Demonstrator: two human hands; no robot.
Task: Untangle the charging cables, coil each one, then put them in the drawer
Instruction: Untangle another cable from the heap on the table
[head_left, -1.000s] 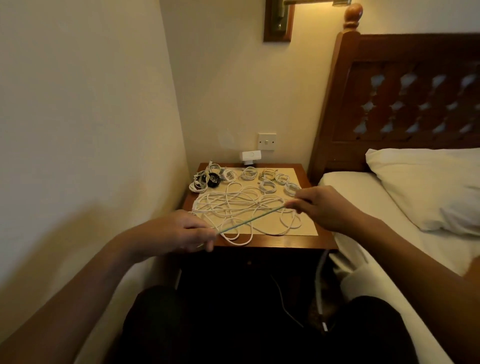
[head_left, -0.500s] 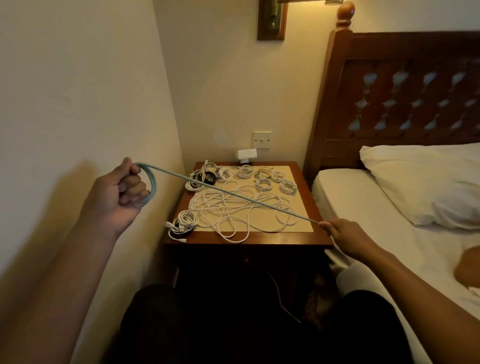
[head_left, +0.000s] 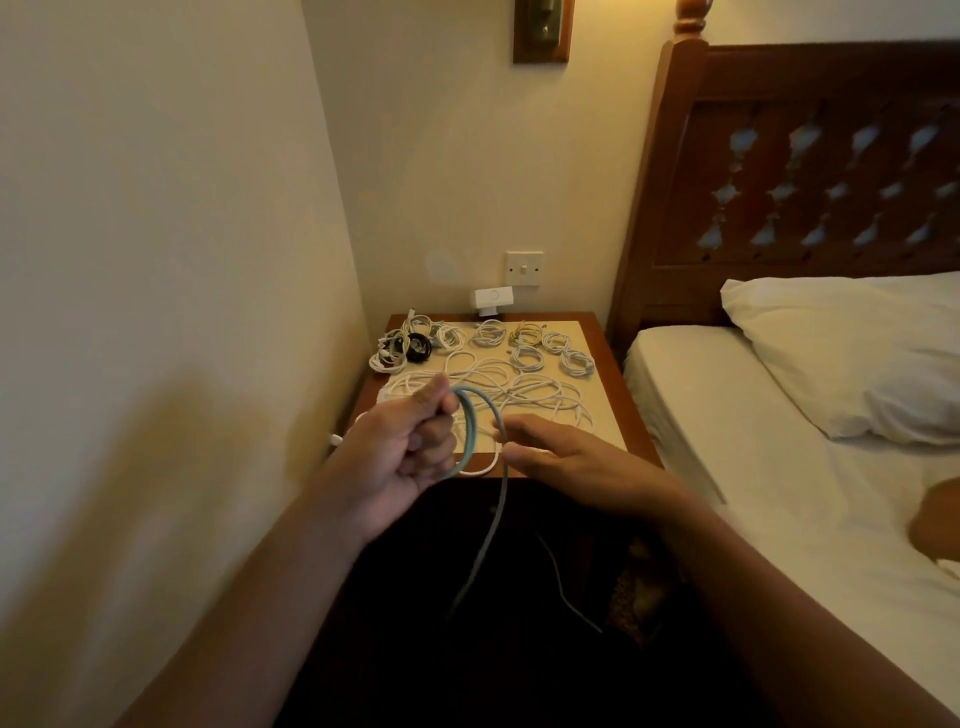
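Grips two loops of a teal charging cable (head_left: 470, 428) in the left hand (head_left: 410, 452), fingers and thumb clenched round the strands, just above the near edge of a wooden bedside table (head_left: 636, 410). Lets the cable's loose tail drop from the loops past the table's front into the dark below. Holds the right hand (head_left: 566, 454) out flat just beside the loops, fingers straight and grasping nothing; hard to say through the motion blur whether touching the teal strand or just short of it.

On the tabletop behind both hands, a loose tangle of white cables (head_left: 509, 387) spread across the pale inlay. Farther back, a row of small white coils (head_left: 527, 345), already wound, with one black coil (head_left: 418, 347) near the left rear corner. On the wall above, a light switch (head_left: 524, 268) and a white plug-in adapter (head_left: 492, 299). To the right, a white-sheeted bed (head_left: 753, 467), a pillow (head_left: 857, 353) and a carved wooden headboard (head_left: 753, 78).
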